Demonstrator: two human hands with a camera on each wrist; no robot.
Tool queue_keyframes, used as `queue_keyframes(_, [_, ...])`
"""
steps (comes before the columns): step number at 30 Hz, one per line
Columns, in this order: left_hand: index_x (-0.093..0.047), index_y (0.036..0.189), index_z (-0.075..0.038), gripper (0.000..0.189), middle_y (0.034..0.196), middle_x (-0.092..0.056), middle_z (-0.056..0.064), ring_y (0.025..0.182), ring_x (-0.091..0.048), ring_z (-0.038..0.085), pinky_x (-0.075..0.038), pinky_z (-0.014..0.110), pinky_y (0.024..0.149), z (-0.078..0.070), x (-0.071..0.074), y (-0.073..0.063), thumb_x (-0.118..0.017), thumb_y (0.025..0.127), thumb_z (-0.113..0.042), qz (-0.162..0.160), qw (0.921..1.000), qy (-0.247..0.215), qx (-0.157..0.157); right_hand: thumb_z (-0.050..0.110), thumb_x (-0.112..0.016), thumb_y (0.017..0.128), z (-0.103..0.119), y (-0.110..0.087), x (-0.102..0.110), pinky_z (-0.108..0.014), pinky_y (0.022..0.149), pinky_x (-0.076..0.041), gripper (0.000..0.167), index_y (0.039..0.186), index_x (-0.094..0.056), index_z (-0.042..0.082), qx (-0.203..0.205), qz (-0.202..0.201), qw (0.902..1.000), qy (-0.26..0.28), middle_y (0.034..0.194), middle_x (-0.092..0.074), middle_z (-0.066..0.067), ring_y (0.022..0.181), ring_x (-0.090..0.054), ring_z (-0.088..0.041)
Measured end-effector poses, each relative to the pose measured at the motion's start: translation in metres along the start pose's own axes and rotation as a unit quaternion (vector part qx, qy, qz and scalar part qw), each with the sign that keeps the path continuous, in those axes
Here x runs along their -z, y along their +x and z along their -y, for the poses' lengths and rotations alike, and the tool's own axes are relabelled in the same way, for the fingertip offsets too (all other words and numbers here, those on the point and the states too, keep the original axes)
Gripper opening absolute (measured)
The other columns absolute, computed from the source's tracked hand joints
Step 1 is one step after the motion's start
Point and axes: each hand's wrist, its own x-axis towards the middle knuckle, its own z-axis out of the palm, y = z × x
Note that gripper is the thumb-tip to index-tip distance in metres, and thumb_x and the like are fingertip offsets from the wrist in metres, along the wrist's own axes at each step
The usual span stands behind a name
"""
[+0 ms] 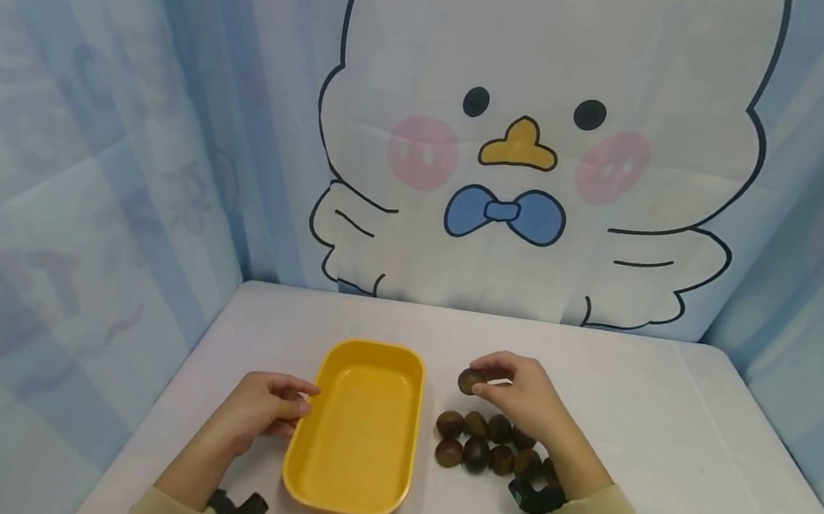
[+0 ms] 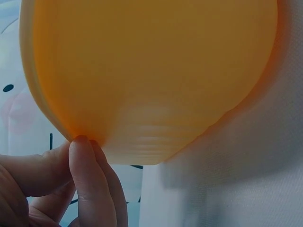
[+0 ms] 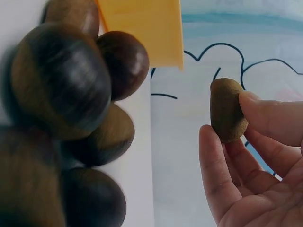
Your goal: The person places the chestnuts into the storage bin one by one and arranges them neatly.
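Note:
A yellow plastic tray [image 1: 355, 444] lies on the table with nothing inside it. At its left edge, my left hand [image 1: 256, 410] pinches the rim between thumb and fingers; the left wrist view shows these fingertips [image 2: 81, 149] right at the tray's lip. My right hand [image 1: 527, 393] holds one chestnut [image 1: 469, 381] between thumb and fingertips, raised to the right of the tray. In the right wrist view that chestnut [image 3: 228, 109] turns its dull tan side to the camera. Below the hand, several brown chestnuts [image 1: 476, 455] sit in two rough rows, some partly hidden by the right wrist.
The white table [image 1: 670, 452] reaches back to a curtain [image 1: 508, 275] printed with a cartoon bird. Blue and white curtains stand at both sides. Each wrist wears a black camera, the right one [image 1: 536, 498] close by the nearest chestnuts.

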Motion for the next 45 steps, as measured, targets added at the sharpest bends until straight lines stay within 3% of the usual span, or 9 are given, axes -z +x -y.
queue_keyframes(9, [-0.079, 0.123, -0.004, 0.028, 0.098, -0.078, 0.007, 0.07, -0.066, 0.018, -0.064, 0.028, 0.064, 0.002, 0.002, 0.001, -0.079, 0.096, -0.005, 0.002, 1.0, -0.006, 0.001, 0.02, -0.078, 0.098, 0.021, 0.019, -0.012, -0.046, 0.105, -0.062, 0.027, 0.126, -0.076, 0.019, -0.012, 0.006, 0.9999, 0.002, 0.121, -0.078, 0.001, 0.116, -0.071, -0.021])
queue_keyframes(22, [-0.078, 0.125, -0.004, 0.03, 0.102, -0.078, 0.01, 0.07, -0.067, 0.019, -0.065, 0.029, 0.066, 0.003, 0.002, 0.003, -0.079, 0.096, -0.005, 0.009, 0.9998, -0.012, 0.01, 0.017, -0.08, 0.097, 0.047, 0.047, -0.036, -0.042, 0.1, -0.064, 0.024, 0.12, -0.078, 0.021, 0.006, 0.028, 0.9992, 0.028, 0.114, -0.079, 0.003, 0.109, -0.074, -0.02])
queue_keyframes(45, [-0.078, 0.127, -0.004, 0.032, 0.092, -0.076, 0.005, 0.067, -0.067, 0.017, -0.064, 0.026, 0.063, 0.007, 0.005, 0.006, -0.079, 0.095, -0.006, 0.023, 0.9993, -0.03, 0.005, 0.013, -0.081, 0.096, 0.073, 0.076, -0.079, -0.043, 0.104, -0.063, 0.021, 0.116, -0.08, 0.02, 0.019, 0.061, 0.9965, 0.054, 0.112, -0.079, 0.001, 0.107, -0.071, -0.02])
